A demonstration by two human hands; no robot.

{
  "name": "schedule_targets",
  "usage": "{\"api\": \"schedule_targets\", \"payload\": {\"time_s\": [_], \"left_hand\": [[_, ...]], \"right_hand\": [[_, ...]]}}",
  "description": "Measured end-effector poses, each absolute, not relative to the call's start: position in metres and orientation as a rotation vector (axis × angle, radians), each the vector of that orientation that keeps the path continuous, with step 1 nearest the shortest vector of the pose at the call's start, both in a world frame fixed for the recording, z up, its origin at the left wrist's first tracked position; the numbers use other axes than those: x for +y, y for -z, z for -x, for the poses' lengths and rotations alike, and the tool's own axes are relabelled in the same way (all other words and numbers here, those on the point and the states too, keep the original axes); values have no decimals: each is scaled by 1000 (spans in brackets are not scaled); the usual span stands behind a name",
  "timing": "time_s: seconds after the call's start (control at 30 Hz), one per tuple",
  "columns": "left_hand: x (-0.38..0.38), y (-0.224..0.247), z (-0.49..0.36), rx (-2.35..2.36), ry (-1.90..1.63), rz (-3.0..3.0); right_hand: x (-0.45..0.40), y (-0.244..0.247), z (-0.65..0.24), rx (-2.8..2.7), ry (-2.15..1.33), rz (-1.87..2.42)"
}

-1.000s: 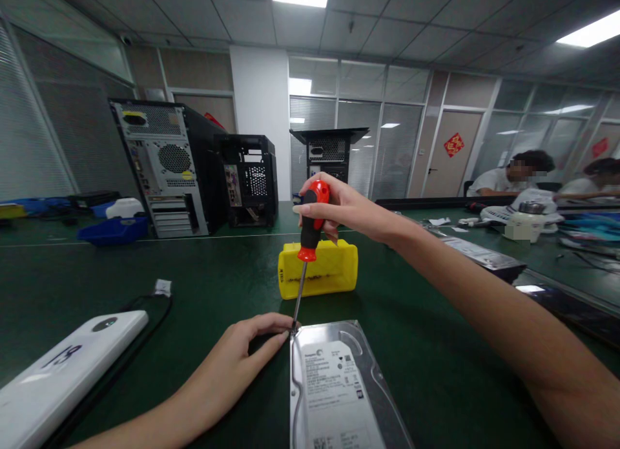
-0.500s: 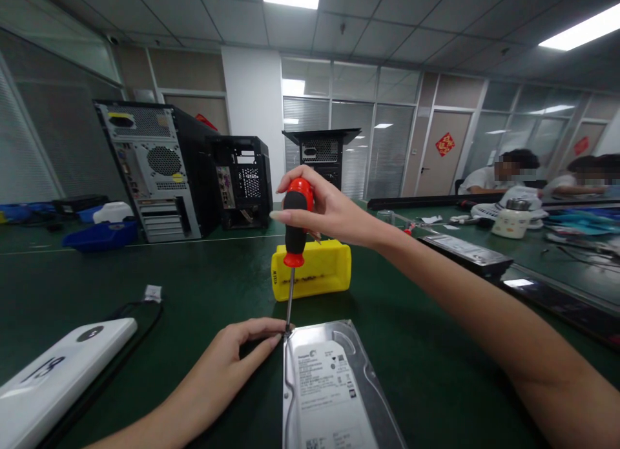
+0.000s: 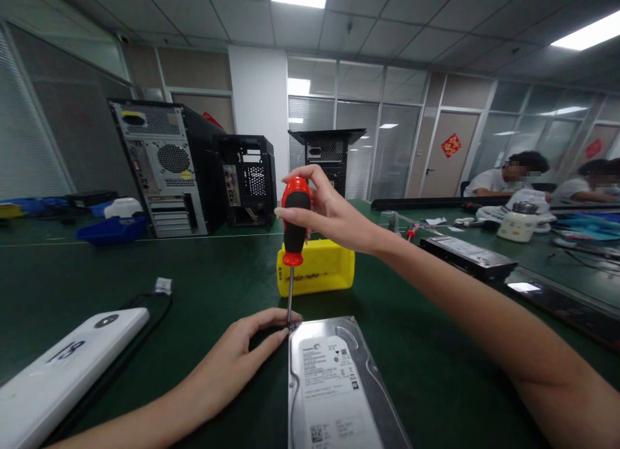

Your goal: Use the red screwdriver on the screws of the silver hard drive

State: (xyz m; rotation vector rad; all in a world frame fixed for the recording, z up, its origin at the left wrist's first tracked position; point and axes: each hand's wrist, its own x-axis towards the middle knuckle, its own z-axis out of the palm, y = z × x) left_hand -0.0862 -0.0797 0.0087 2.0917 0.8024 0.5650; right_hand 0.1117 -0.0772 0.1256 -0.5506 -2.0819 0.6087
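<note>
My right hand (image 3: 329,207) is wrapped round the red and black handle of a screwdriver (image 3: 296,219), which stands nearly upright. Its tip meets the far left corner of a silver hard drive (image 3: 334,384) lying label up on the green table. At that same corner, the thumb and fingers of my left hand (image 3: 247,339) are close together beside the tip; what they pinch, if anything, is too small to make out. Just beyond the drive is a yellow bin (image 3: 314,268) with small dark pieces inside.
A white power bank (image 3: 72,371) with a black cable lies at left. Computer cases (image 3: 169,171) and a blue tray (image 3: 111,230) stand behind. At right are another hard drive (image 3: 469,256), a dark phone (image 3: 566,310) and a bottle (image 3: 517,224). People sit farther back.
The whole view has shifted slightly, so most things appear a little farther right. The screwdriver stays at the drive's corner, its handle turned in my right hand.
</note>
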Motion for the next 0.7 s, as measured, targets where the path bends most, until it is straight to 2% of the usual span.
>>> {"api": "schedule_targets", "payload": {"time_s": [0.2, 0.47, 0.7], "left_hand": [[-81, -10, 87, 803, -620, -2080], [-74, -3, 88, 754, -639, -2057], [-73, -5, 92, 849, -618, -2205]], "right_hand": [[-80, -126, -108, -2045, -543, 479], [-85, -149, -128, -1972, -369, 596], [-82, -142, -125, -2037, -435, 586]]}}
